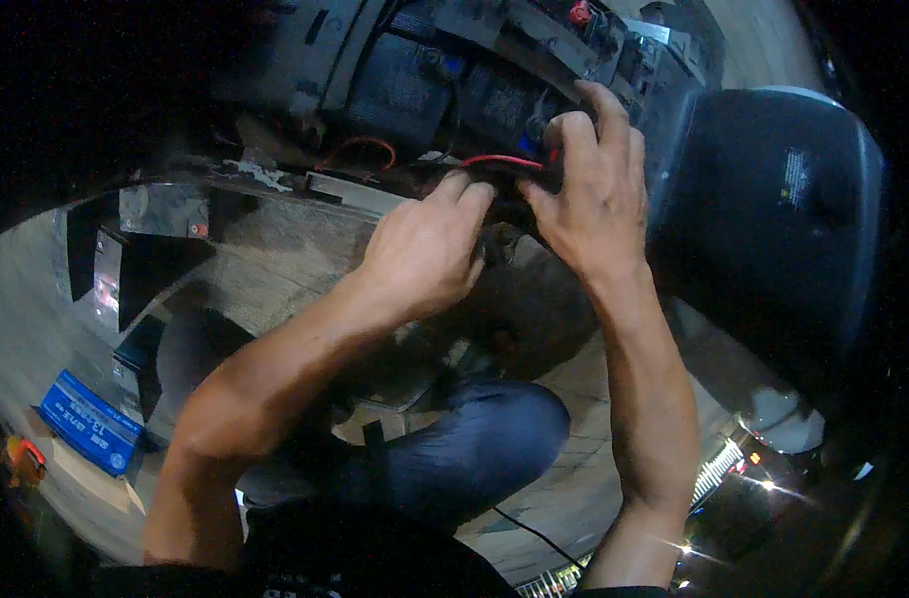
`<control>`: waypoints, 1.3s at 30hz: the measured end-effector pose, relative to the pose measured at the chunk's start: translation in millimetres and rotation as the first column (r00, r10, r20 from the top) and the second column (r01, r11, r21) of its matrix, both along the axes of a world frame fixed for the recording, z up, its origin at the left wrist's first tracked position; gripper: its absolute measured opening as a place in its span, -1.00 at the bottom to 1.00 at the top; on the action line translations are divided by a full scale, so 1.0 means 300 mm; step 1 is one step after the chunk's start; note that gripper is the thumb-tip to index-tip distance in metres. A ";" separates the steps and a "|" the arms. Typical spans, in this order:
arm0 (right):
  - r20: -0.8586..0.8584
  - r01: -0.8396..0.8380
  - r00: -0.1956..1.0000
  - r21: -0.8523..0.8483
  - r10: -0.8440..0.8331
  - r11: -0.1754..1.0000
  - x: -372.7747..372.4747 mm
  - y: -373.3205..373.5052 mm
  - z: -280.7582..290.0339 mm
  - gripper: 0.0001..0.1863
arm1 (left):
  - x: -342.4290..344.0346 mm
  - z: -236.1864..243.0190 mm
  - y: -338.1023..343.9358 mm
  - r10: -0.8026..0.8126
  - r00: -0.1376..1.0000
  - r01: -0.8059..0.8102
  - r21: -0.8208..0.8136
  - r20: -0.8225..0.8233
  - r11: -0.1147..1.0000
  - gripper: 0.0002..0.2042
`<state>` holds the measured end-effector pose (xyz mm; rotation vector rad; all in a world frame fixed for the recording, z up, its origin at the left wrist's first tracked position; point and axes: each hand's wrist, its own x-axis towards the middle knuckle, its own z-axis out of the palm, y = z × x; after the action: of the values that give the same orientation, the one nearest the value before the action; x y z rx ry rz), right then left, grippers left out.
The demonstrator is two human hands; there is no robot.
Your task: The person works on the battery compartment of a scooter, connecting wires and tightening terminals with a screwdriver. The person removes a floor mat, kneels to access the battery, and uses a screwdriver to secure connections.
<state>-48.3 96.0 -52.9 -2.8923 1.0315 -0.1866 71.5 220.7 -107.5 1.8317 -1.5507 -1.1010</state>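
Note:
A red wire (499, 159) runs along the front of an open compartment, below dark ribbed blocks that look like batteries (399, 90). My right hand (604, 194) is curled around the wire's right end, thumb below and fingers above. At the wire's left end, my left hand (429, 244) has its fingers pressed together at the compartment's metal edge (355, 192). Whatever those fingertips grip is hidden in shadow. A second, thinner red wire (370, 145) loops up to the left of my left hand.
A large black rounded cover (773, 199) stands close by my right arm. Several dark box-shaped blocks (163, 209) sit on the ground at left, near a blue printed carton (91, 424). My bent knee (504, 429) is below my hands.

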 end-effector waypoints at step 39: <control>0.101 -0.189 0.977 0.016 0.186 0.982 -0.059 -0.063 -0.038 -0.35 | -0.133 -0.059 0.024 0.391 0.866 -0.457 -0.176 -0.310 0.872 -0.59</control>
<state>-65.8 77.2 -64.3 -2.9021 0.7346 -0.2997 31.7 227.8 -125.1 1.6684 -1.0047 -0.8570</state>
